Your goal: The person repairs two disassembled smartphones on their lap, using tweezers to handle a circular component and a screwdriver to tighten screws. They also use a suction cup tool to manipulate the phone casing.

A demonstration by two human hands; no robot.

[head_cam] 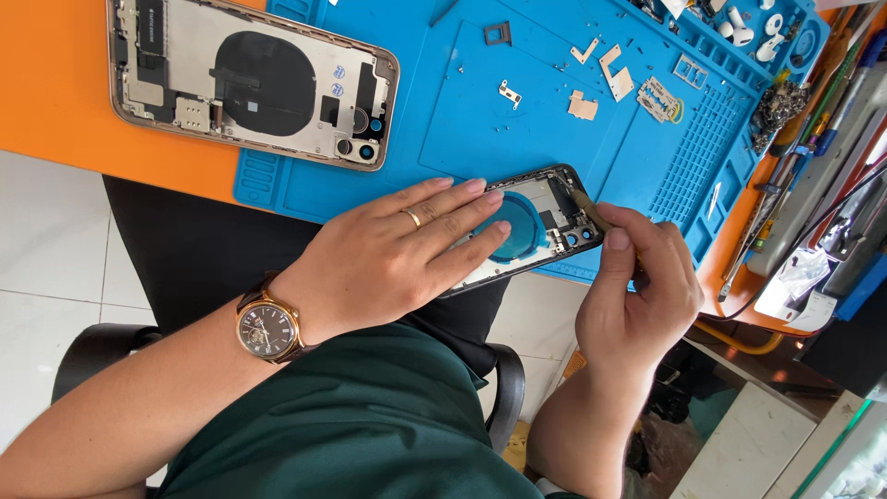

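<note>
An orange table (55, 92) is being covered by a blue mat (462, 120). At the mat's near edge, an opened phone (540, 222) is being pressed flat by the left hand (397, 254); a thin tool (589, 211) is being pinched by the right hand (637, 296).

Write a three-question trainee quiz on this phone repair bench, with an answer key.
1. True or false: the left hand lies flat on the dark phone.
2. The right hand holds: A) a thin tool B) a brush C) nothing?
3. Fill in: the gold phone lies partly on the orange table and partly on the blue ____.

Key: 1 true; 2 A; 3 mat. Small metal parts lie loose on the mat.
</note>
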